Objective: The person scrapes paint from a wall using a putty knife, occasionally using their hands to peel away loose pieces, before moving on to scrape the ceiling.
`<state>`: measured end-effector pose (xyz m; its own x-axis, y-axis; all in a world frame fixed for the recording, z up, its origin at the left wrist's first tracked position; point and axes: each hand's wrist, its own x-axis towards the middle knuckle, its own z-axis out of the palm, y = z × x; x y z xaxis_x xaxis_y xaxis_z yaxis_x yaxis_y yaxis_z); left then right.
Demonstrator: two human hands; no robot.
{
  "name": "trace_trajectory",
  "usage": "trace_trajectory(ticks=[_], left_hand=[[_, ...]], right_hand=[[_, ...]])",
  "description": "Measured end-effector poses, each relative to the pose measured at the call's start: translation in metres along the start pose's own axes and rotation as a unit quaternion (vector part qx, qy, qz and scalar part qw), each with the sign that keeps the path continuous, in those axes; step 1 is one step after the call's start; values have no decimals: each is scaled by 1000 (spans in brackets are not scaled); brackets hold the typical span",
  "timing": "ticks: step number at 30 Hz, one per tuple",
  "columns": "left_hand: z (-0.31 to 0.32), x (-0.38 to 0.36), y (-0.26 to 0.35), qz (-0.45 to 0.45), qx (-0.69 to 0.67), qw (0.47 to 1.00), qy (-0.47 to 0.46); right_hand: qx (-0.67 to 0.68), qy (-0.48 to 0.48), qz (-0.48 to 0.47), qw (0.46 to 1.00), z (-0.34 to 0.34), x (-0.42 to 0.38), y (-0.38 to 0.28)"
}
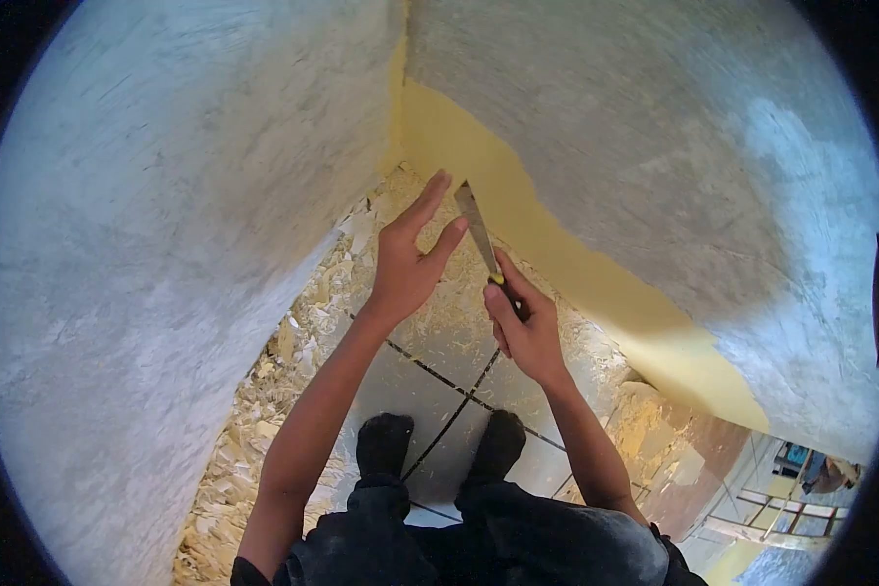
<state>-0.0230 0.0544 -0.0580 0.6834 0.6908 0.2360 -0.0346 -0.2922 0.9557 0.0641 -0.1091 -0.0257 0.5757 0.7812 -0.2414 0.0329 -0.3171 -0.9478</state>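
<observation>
My right hand (pixel 525 317) is wrapped round the dark handle of a putty knife (pixel 477 227), which has a yellow collar and a metal blade. The blade points up and away, its tip at or just in front of the yellow paint strip (pixel 479 161) low on the right wall; contact is hard to judge. To the left of the blade, my left hand (pixel 408 256) is held up with fingers stretched out and thumb apart, holding nothing. Its thumb is close to the blade. Above the yellow strip, the right wall (pixel 635 127) is bare grey.
Yellowish paint flakes (pixel 239 469) lie heaped along the foot of the left wall (pixel 156 244). Finer scrapings cover the tiled floor (pixel 420 391) near the corner. My feet in dark socks stand on the tiles. A brown board (pixel 669 439) with flakes and a rack (pixel 786 508) are at lower right.
</observation>
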Motion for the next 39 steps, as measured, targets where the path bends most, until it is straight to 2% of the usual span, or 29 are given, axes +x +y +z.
trace_trajectory(ticks=[2, 3, 5, 12, 14, 15, 17, 19, 22, 24, 25, 27, 28, 32, 39], left_hand=[[-1, -6, -5, -74, 29, 996, -50], [-2, -8, -6, -73, 29, 995, -57], [-3, -12, -9, -129, -5, 985, -112], [-18, -22, -39, -151, -31, 983, -97], [-26, -20, -39, -197, -141, 969, -50], [-32, -16, -41, -199, -138, 969, -50], [-42, -6, -44, -190, -180, 960, 105], [-52, -1, -36, -177, -150, 966, 112], [-53, -8, -22, -166, -145, 973, 70], [-40, -13, -12, -212, -183, 960, -18], [-35, -15, -9, -214, -183, 959, -19], [-25, -18, -1, -215, -184, 951, -125], [-23, -18, 6, -221, -173, 949, -140], [-20, -18, 19, -239, -168, 943, -158], [-20, -21, 8, -219, -169, 958, -74]], right_hand=[[52, -49, 88, 994, -11, -14, 1], [56, -43, 89, 994, -13, -19, 6], [130, -72, 116, 982, -16, -25, 21], [156, -159, 125, 967, -9, -31, 37], [250, -161, 204, 933, -8, -28, 33], [253, -163, 204, 931, -10, -27, 34], [346, -256, 216, 876, -21, -27, 39], [344, -253, 211, 879, -25, -33, 38], [352, -248, 214, 877, -31, -41, 47], [364, -243, 220, 872, -32, -44, 51], [391, -243, 242, 854, -33, -44, 51], [416, -241, 265, 836, -34, -45, 51], [425, -249, 259, 831, -33, -45, 52], [440, -265, 234, 825, -30, -43, 50], [456, -273, 221, 818, -24, -39, 46]])
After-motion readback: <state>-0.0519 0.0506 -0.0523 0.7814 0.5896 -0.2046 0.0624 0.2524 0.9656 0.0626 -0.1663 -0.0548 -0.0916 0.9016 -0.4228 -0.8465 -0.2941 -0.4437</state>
